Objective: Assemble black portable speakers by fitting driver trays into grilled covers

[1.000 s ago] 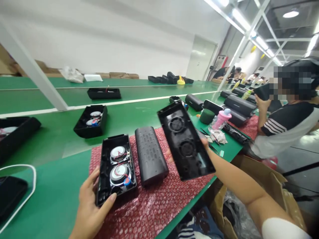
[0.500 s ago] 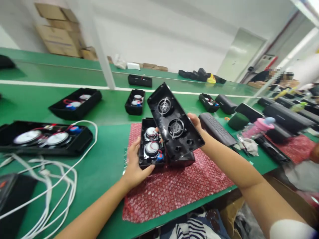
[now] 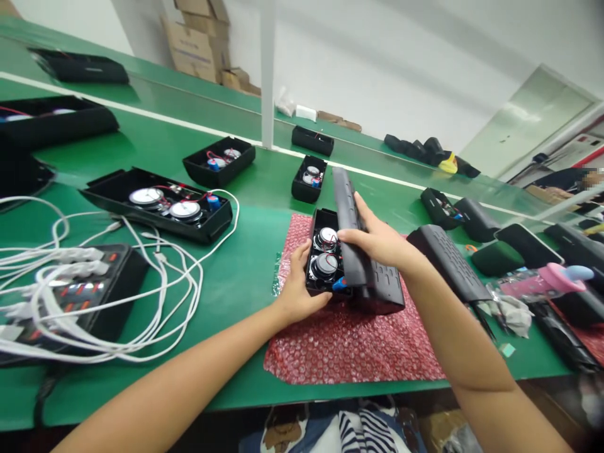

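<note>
My left hand [image 3: 299, 286] grips the near left edge of an open black speaker housing [image 3: 323, 259] with two round drivers and red wires inside. It rests on a red bubble-wrap mat [image 3: 349, 340]. My right hand [image 3: 378, 240] holds a black speaker cover [image 3: 352, 233] on edge, tilted over the housing's right side. A closed black speaker [image 3: 384, 286] with a slotted grille lies under and beside that cover.
Several open speaker housings [image 3: 160, 204] lie on the green bench [image 3: 245, 264]. White cables [image 3: 123, 277] and a black box [image 3: 80, 296] sit at left. Another black speaker [image 3: 448, 261], a green cup [image 3: 495, 257] and a pink bottle [image 3: 547, 283] are at right. A white post [image 3: 267, 69] stands behind.
My right hand has turned the cover from face-up to on edge and brought it down onto the housing. My head has swung left, so the bench contents shifted right.
</note>
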`<state>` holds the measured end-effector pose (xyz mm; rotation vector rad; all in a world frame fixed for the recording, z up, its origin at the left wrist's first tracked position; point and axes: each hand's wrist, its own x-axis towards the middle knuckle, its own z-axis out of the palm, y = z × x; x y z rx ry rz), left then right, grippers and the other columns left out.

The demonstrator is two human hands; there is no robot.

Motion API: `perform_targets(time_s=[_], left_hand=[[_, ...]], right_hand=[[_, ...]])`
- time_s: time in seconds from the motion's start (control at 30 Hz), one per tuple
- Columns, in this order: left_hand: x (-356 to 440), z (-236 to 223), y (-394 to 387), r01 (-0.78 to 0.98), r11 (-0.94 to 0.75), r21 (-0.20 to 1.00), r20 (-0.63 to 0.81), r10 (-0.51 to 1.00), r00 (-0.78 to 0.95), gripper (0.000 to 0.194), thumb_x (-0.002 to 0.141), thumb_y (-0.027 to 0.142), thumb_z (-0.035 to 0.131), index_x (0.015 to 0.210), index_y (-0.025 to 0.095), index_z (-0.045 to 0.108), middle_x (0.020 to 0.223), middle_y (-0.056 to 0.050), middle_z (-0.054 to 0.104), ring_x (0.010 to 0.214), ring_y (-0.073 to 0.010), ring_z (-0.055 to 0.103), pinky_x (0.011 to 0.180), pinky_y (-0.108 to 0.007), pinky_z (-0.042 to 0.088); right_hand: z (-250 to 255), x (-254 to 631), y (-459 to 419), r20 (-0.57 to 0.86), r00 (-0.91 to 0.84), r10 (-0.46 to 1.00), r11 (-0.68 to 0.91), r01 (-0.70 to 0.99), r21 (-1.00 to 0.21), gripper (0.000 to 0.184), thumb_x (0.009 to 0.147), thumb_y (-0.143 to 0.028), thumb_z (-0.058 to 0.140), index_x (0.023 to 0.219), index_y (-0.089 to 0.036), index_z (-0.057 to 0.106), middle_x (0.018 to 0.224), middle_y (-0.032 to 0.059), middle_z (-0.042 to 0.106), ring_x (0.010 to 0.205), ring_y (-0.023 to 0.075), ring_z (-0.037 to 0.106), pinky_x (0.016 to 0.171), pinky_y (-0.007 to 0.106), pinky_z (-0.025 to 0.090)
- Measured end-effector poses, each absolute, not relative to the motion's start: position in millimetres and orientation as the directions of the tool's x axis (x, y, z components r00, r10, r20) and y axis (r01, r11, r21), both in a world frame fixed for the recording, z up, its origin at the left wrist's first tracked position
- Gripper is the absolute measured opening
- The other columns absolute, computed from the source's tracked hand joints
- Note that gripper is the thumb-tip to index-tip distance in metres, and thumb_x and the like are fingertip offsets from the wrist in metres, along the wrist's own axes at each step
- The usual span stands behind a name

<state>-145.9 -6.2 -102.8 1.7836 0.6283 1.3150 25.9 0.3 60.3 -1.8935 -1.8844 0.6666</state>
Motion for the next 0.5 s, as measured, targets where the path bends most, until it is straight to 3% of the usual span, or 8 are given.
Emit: perform_targets(time_s=[0.07,0.17,0.5], left_hand=[[-146,-100,-7,-0.076,-0.537,0.840,0.529,0.778,0.339,0.097,0.068,0.034,0.074,0.141,0.020,0.011,0.149,-0.019,0.028,0.141,-0.0340,0.027,0.117,-0.053,0.024],[-144,-100,-8,-0.087,-0.527,0.845,0.522,0.779,0.347,0.098,0.068,0.033,0.075,0.140,0.020,0.010,0.148,-0.020,0.028,0.141,-0.0329,0.027,0.117,-0.052,0.025],[-140,-107,-6,-0.089,-0.543,0.835,0.541,0.781,0.313,0.101,0.064,0.032,0.077,0.138,0.023,0.010,0.148,-0.020,0.023,0.141,-0.0343,0.025,0.117,-0.053,0.021]], right_hand=[[57,12,0,-0.051,0.082,0.995,-0.095,0.925,-0.368,0.103,0.075,-0.066,0.056,0.154,-0.024,0.004,0.117,0.0145,0.062,0.100,0.0353,0.063,0.088,0.054,0.047],[48,-8,3,-0.072,0.132,0.989,-0.145,0.966,-0.216,0.100,0.079,-0.068,0.050,0.154,-0.023,0.002,0.113,0.0159,0.064,0.100,0.0370,0.063,0.086,0.055,0.047],[22,-32,12,-0.145,0.209,0.967,-0.220,0.974,-0.060,0.091,0.083,-0.066,0.043,0.153,-0.016,0.015,0.117,0.0196,0.063,0.109,0.0363,0.061,0.091,0.053,0.045]])
